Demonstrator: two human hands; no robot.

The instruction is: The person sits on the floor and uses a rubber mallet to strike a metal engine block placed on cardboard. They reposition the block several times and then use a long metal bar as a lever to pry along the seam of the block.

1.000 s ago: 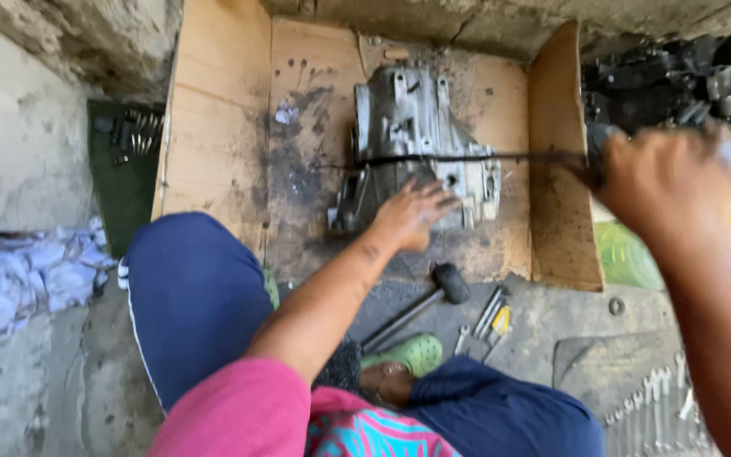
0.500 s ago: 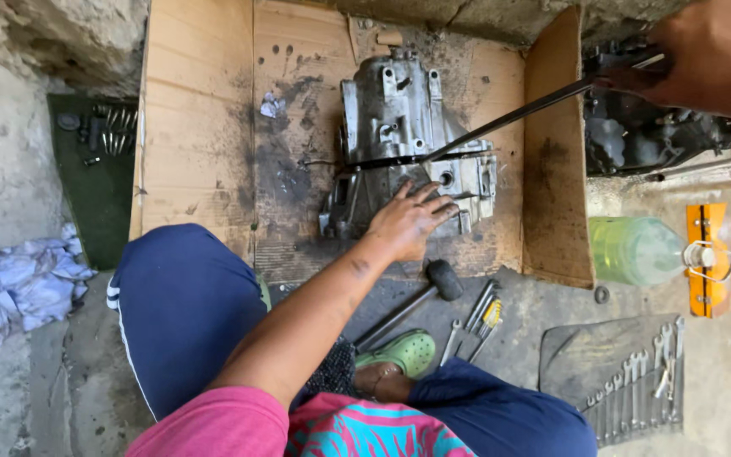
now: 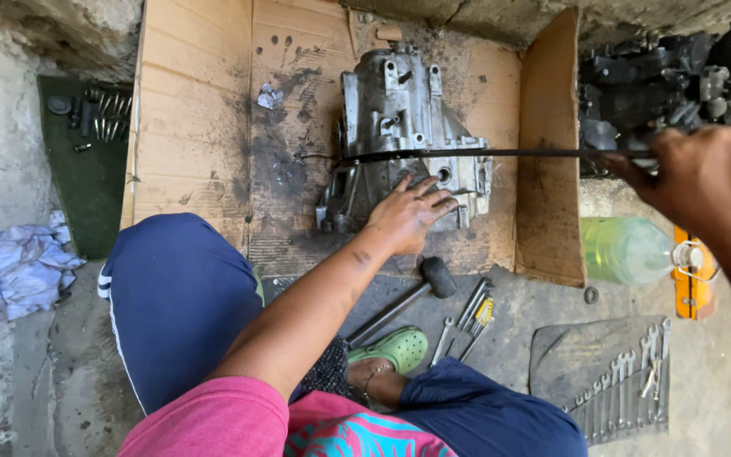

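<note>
Since half a second earlier, right hand (image 3: 708, 182) had swung down, clamped on the long steel bar (image 3: 467, 154) lying level across the gearbox housing (image 3: 399, 140) on oily cardboard (image 3: 196, 127), left hand (image 3: 412, 211) spread flat bracing it; casting looked heavy, greasy, best gripped by its flanges.

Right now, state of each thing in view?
Left hand: flat on the metal housing.
Right hand: gripping the long rod, which lies across the housing.
Hammer: lying on the ground, untouched.
Green bottle: on its side.
Wrenches: laid out on a mat.
</note>
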